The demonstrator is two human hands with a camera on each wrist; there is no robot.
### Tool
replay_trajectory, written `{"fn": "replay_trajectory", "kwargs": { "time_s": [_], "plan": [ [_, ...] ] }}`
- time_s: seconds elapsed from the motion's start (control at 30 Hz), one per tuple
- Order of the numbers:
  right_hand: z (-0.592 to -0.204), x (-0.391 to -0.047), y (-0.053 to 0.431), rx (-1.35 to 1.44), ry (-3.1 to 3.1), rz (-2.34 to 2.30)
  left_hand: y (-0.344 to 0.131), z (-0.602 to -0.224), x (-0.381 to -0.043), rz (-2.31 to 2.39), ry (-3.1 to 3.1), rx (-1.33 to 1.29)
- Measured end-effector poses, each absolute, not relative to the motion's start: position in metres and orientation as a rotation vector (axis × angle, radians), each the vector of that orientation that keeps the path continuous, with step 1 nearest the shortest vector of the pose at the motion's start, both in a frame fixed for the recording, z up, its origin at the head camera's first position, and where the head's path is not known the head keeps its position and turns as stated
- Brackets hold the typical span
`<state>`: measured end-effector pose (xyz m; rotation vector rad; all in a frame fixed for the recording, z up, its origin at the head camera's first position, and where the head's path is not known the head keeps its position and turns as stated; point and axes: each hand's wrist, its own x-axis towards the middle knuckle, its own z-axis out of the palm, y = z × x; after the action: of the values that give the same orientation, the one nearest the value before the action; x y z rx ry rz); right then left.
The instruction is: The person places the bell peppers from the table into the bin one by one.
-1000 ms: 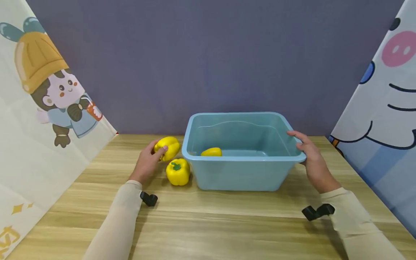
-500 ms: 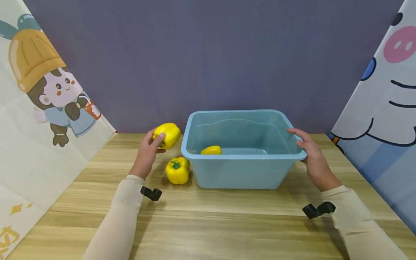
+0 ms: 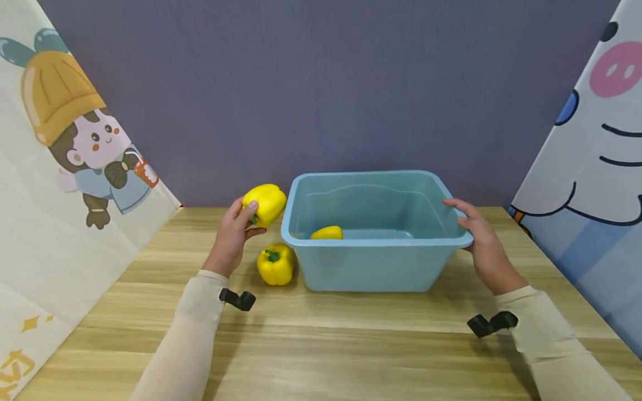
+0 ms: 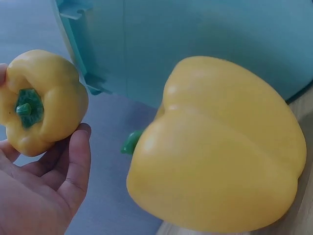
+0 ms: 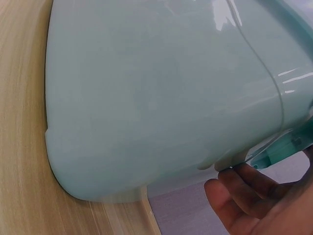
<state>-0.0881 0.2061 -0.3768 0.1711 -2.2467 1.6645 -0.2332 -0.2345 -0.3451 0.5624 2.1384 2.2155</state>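
My left hand (image 3: 229, 236) holds a yellow bell pepper (image 3: 267, 204) by its stem side, raised just left of the blue plastic bin (image 3: 368, 268). In the left wrist view, fingers and thumb lie around that pepper (image 4: 61, 98), whose green stem faces the camera. Below it a second yellow bell pepper (image 3: 277, 266) stands on the table against the bin's left side, stem up. A third yellow pepper (image 3: 327, 233) lies inside the bin, its lower part hidden by the front wall. At the right end, my right hand (image 3: 481, 248) grips the bin's rim, fingertips curled underneath (image 5: 239, 193).
The bin stands on a wood-grain table (image 3: 351, 345), close to a grey-purple backdrop (image 3: 321, 94). Cartoon-printed white panels (image 3: 45, 223) flank the table on the left and right. A black camera mount (image 3: 238, 299) sits on each wrist.
The left hand has lifted its bell pepper up off the table area and brought it slightly right, towards the bin. The right hand stays on the rim; the bin has not moved.
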Motion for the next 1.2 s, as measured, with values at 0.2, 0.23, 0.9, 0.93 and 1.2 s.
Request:
{"fn": "replay_trajectory", "kwargs": {
  "time_s": [0.2, 0.23, 0.9, 0.93, 1.2],
  "plan": [
    [-0.381, -0.092, 0.206, 0.196, -2.2, 1.695, -0.239, -0.342, -0.229, 2.233, 2.095, 0.597],
    [-0.381, -0.094, 0.205, 0.195, -2.195, 1.705, -0.24, -0.34, -0.229, 2.238, 2.089, 0.603],
    [-0.371, -0.104, 0.214, 0.239, -2.218, 1.685, -0.221, -0.307, -0.238, 2.219, 2.07, 0.729],
    [-0.371, -0.105, 0.214, 0.24, -2.217, 1.686, -0.221, -0.306, -0.241, 2.208, 2.084, 0.722],
    [-0.374, -0.108, 0.219, 0.249, -2.22, 1.681, -0.209, -0.287, -0.258, 1.966, 2.312, 0.73]
  ]
}}
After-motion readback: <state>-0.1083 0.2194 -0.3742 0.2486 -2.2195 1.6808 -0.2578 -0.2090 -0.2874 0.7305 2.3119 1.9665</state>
